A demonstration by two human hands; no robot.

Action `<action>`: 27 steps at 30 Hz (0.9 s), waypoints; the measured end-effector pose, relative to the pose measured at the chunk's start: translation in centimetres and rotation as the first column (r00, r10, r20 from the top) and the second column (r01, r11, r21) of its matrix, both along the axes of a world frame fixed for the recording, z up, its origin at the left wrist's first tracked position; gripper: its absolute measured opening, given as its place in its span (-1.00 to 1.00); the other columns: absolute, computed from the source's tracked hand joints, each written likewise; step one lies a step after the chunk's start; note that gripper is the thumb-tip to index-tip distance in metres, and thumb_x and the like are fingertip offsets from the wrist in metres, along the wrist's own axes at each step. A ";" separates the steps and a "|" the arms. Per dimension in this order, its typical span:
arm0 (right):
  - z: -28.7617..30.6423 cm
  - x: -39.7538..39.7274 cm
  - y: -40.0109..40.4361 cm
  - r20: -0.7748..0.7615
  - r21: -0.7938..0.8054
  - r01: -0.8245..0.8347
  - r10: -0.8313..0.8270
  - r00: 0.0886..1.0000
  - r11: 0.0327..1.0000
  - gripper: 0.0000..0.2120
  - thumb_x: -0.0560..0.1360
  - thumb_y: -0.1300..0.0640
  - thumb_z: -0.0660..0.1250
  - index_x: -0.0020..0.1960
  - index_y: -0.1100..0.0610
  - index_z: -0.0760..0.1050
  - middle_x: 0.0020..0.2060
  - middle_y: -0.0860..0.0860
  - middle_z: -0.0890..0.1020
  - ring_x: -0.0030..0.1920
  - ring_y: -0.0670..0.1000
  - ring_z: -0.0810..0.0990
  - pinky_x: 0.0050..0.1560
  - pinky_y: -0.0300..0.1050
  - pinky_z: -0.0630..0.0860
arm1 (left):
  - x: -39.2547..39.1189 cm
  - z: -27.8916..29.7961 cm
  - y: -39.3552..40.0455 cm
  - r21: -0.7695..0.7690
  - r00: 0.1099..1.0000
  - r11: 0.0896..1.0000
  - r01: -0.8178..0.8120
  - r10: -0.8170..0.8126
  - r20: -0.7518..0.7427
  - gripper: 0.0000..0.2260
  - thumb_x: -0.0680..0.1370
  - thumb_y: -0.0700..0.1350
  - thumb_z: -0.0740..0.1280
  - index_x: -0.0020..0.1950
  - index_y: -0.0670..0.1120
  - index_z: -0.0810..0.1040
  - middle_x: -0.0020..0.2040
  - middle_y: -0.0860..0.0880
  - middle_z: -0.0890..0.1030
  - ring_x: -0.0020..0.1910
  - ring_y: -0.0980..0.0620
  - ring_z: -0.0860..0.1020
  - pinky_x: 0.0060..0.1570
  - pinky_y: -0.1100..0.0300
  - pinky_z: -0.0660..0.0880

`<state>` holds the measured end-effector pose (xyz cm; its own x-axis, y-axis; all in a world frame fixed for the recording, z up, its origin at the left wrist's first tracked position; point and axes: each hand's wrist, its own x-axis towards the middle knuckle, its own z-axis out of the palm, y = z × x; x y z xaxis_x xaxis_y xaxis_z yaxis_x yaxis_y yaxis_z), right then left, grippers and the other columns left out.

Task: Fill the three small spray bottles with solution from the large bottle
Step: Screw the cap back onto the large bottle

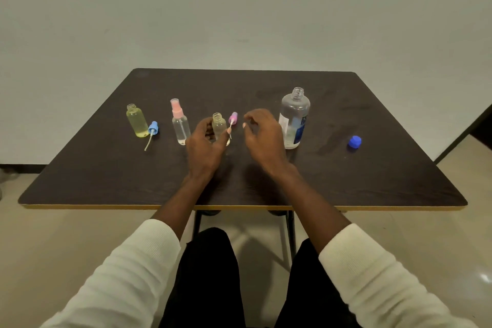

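Note:
My left hand [203, 145] grips a small clear spray bottle [218, 125] with its top off, upright on the dark table [106, 168]. A purple spray top [233, 118] with its tube lies just right of that bottle. My right hand [262, 136] hovers beside it with loosely curled fingers, holding nothing. The large clear bottle [294, 117] with a blue label stands uncapped to the right. A yellow bottle [136, 120] stands open at the left, its blue spray top [153, 129] lying next to it. A clear bottle with a pink spray top [179, 122] stands between.
The large bottle's blue cap [355, 141] lies on the table at the right. The table's front edge is near my knees, and a plain wall stands behind it. A dark object edges in at the far right.

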<state>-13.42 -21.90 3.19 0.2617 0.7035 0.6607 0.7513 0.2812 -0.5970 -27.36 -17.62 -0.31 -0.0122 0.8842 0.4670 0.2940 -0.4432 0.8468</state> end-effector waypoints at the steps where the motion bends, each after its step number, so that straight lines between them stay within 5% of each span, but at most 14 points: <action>1: -0.3 -0.3 0.6 -0.033 -0.056 -0.012 0.010 0.999 0.998 -0.90 0.48 0.31 0.33 -0.03 0.22 0.60 -0.11 0.09 0.62 -0.10 -0.03 0.54 -0.04 -0.14 0.51 | -0.1 0.0 0.1 0.001 1.000 1.000 -0.020 0.020 0.011 -0.70 0.53 -0.07 0.50 0.23 -0.06 0.58 -0.05 0.21 0.59 -0.06 0.46 0.54 -0.05 0.55 0.42; 6: -2.3 -0.7 3.6 -0.164 -0.297 0.008 -0.059 0.985 0.955 -0.85 0.47 0.30 0.29 -0.07 0.18 0.62 -0.12 0.07 0.65 -0.11 0.04 0.59 -0.01 -0.02 0.53 | 0.3 0.4 0.5 0.003 0.999 0.999 -0.048 0.048 0.000 -0.82 0.57 -0.12 0.42 0.14 0.06 0.54 -0.08 0.24 0.56 -0.07 0.42 0.52 -0.08 0.55 0.40; 11: -4.3 -0.2 4.2 -0.189 -0.366 0.018 -0.093 0.978 0.930 -0.80 0.46 0.31 0.28 0.01 0.16 0.62 -0.04 0.02 0.65 -0.07 -0.06 0.57 -0.02 -0.25 0.46 | 0.5 -0.4 2.5 -0.069 0.997 0.995 -0.069 0.066 -0.044 -0.97 0.65 -0.10 0.31 0.05 0.01 0.54 -0.13 0.15 0.58 -0.12 0.25 0.54 -0.12 0.30 0.46; 16: -4.3 -0.1 4.3 -0.207 -0.364 0.014 -0.096 0.974 0.931 -0.79 0.46 0.32 0.29 0.02 0.16 0.62 -0.04 0.01 0.65 -0.09 -0.10 0.56 -0.05 -0.29 0.44 | 0.7 -0.4 3.6 -0.092 0.995 0.995 -0.049 0.040 -0.091 -0.84 0.63 -0.12 0.33 0.20 -0.04 0.53 0.00 0.06 0.59 -0.01 0.07 0.56 -0.01 0.16 0.50; 22: -4.5 0.0 3.9 -0.142 -0.371 0.014 -0.071 0.987 0.928 -0.82 0.49 0.30 0.31 0.05 0.15 0.60 -0.02 0.00 0.62 -0.05 -0.11 0.55 -0.03 -0.26 0.48 | 0.7 -0.6 3.5 -0.123 0.993 0.991 -0.049 0.035 -0.111 -0.66 0.60 -0.09 0.39 0.35 -0.10 0.48 0.10 0.06 0.57 0.06 0.07 0.55 0.13 0.09 0.55; 27: -4.2 -0.3 2.6 -0.141 -0.362 0.006 -0.061 0.988 0.932 -0.80 0.50 0.32 0.30 0.07 0.17 0.60 0.00 0.03 0.63 -0.04 -0.09 0.56 0.04 -0.17 0.55 | 0.7 -0.4 1.6 -0.034 0.976 0.987 -0.154 0.147 -0.163 -0.48 0.61 -0.14 0.36 0.54 -0.20 0.31 0.45 -0.18 0.46 0.37 -0.14 0.49 0.33 0.01 0.48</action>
